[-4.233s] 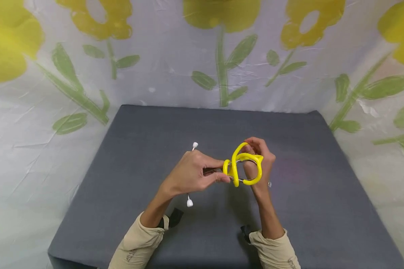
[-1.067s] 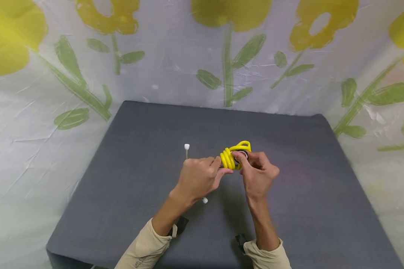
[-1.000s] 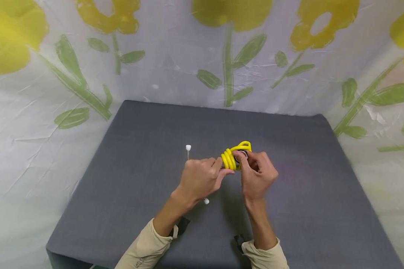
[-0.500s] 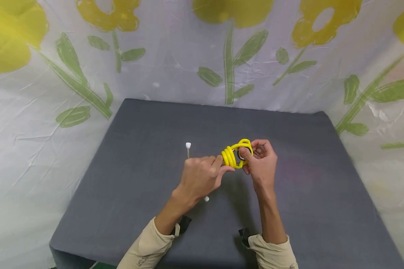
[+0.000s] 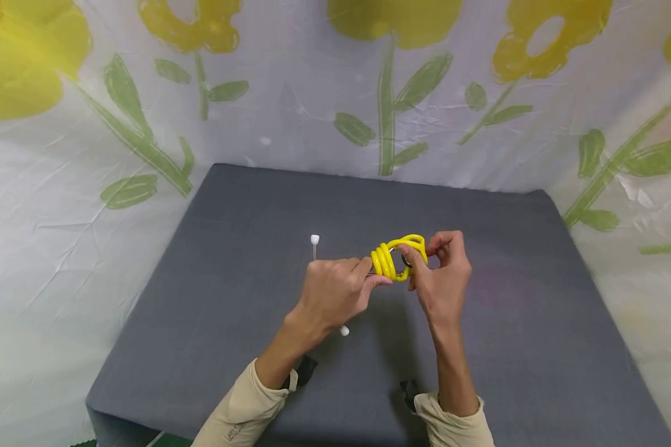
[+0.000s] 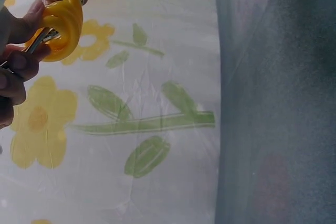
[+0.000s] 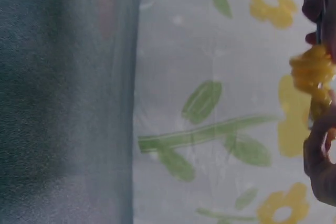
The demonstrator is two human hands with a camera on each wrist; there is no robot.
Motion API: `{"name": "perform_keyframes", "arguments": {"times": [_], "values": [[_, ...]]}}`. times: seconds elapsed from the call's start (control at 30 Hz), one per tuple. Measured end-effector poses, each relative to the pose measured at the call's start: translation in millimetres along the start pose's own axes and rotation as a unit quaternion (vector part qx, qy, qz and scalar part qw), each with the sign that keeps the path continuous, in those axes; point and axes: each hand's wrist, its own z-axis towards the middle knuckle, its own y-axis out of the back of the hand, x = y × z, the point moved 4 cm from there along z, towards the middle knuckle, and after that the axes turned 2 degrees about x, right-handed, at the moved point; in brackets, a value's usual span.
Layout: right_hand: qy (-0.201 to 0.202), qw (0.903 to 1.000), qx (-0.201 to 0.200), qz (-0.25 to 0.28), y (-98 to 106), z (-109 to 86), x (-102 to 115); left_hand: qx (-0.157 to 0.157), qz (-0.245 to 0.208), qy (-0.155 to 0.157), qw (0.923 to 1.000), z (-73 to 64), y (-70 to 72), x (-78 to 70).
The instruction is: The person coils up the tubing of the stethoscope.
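A stethoscope with yellow tubing [image 5: 381, 261] is held in the air over the table. Its tubing wraps in several snug coils around the metal ear tubes, with a loop at the right end. My left hand [image 5: 332, 292] grips the metal tubes just left of the coils. White ear tips [image 5: 315, 239] stick out above and below that hand. My right hand [image 5: 444, 282] pinches the loop end, its thumb over the dark-rimmed chest piece [image 5: 407, 262], which is partly hidden. The left wrist view shows the coiled yellow tubing [image 6: 65, 24] end-on; in the right wrist view the coils [image 7: 311, 69] are blurred.
A grey cloth-covered table [image 5: 246, 205] lies below the hands. Behind and beside it hangs a pale sheet [image 5: 291, 124] printed with yellow flowers. Black straps [image 5: 409, 394] show at the sleeve cuffs.
About four seconds ago the tubing hung in loose loops; now it is wound in snug coils. Since one second ago, my right hand has shifted right and its fingers have moved to the loop's end.
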Motion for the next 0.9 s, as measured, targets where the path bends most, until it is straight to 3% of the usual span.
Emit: {"name": "perform_keyframes", "arguments": {"times": [0.1,0.2,0.33,0.43,0.53,0.63,0.73,0.83,0.9], "values": [[0.087,0.9935,0.000,-0.074,-2.6,-8.4,11.7,0.002,-0.008,0.008,0.9999,-1.8,1.1,1.9],[0.128,0.9852,0.006,-0.114,-3.3,-12.4,16.8,0.003,-0.012,0.015,0.9998,-2.1,1.0,4.0],[0.132,0.9784,-0.010,-0.159,-1.0,-15.4,14.4,0.029,-0.038,0.013,0.9988,0.1,-4.1,6.1],[0.099,0.9799,-0.009,-0.173,4.7,-15.5,5.3,0.089,-0.070,0.024,0.9932,2.7,-17.4,13.6],[0.044,0.9853,0.001,-0.165,15.5,-13.6,-7.0,0.178,-0.122,0.046,0.9753,4.5,-46.5,28.5],[-0.011,0.9868,0.007,-0.161,26.7,-10.9,-19.2,0.257,-0.190,0.056,0.9460,0.3,-90.6,41.3],[-0.052,0.9830,0.020,-0.175,33.4,-8.1,-29.5,0.302,-0.247,0.046,0.9195,-9.3,-137.1,45.9],[-0.080,0.9778,0.041,-0.189,35.4,-6.1,-37.6,0.324,-0.271,0.036,0.9057,-19.0,-170.3,44.7],[-0.090,0.9753,0.053,-0.194,35.5,-5.1,-41.3,0.326,-0.273,0.034,0.9047,-21.9,-181.7,43.0]]}}
